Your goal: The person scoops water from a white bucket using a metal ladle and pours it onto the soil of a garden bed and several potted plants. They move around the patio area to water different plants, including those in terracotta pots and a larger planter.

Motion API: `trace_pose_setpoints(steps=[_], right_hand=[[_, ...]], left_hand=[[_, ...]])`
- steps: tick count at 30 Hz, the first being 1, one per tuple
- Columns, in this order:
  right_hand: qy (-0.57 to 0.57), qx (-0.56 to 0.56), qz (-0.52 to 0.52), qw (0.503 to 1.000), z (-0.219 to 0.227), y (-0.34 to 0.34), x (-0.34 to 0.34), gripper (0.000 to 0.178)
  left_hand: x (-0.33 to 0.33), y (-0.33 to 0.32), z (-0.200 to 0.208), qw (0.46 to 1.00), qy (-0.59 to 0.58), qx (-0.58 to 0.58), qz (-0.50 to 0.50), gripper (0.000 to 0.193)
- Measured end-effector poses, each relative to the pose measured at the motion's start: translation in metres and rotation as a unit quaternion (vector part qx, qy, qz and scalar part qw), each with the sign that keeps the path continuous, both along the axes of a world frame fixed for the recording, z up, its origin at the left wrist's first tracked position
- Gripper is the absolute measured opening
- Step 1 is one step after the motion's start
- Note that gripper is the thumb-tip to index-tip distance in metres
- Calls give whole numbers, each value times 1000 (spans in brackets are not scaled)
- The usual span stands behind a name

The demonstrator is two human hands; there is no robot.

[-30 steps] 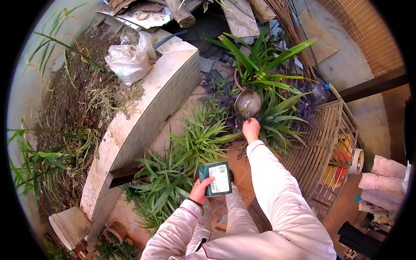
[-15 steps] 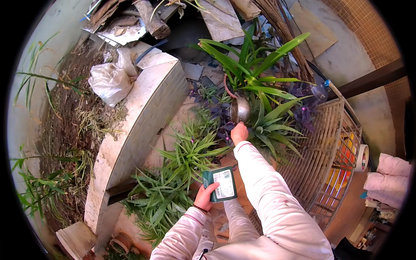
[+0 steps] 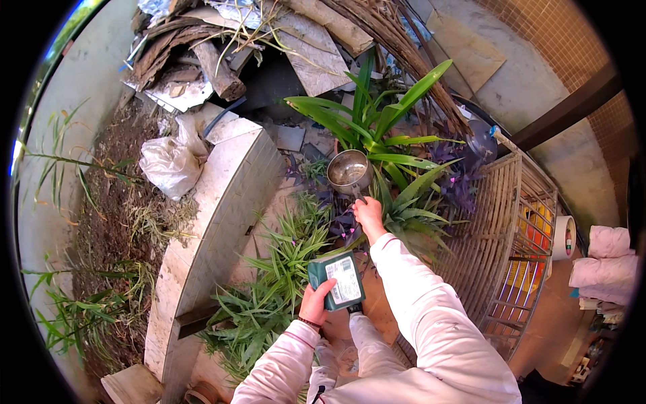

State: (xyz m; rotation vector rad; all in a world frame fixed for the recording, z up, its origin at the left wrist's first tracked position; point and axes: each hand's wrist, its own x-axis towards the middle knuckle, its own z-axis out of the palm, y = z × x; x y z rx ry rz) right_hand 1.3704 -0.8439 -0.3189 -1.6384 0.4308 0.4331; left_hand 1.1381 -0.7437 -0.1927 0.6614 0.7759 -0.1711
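The metal saucepan (image 3: pixel 349 172) is at 12 o'clock from the green container (image 3: pixel 336 268), and the right hand (image 3: pixel 368 215) has its grip closed around the handle (image 3: pixel 359 194) at the pan's 5 o'clock. The left hand (image 3: pixel 314 304) keeps a closed grip on the container from 8 o'clock, thumb over the white label (image 3: pixel 346 286). From the pan, a broad-leaved plant (image 3: pixel 369 138) rises at 1 o'clock, a spiky plant (image 3: pixel 404 202) spreads at 4, and a white plastic bag (image 3: pixel 171 163) lies at 9.
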Motion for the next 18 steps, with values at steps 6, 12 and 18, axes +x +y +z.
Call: trace_pose_setpoints(steps=[6,12,18], right_hand=[[-168,-336,41,926,31,31,57,21],[-210,-452,82,863,34,20,117,13],[-222,-533,18,816,19,27,152,14]], left_hand=[[93,14,-7,992,-32,110,53,34],[157,8,-14,983,-51,149,92,31],[147,-15,5,992,-49,90,68,33]])
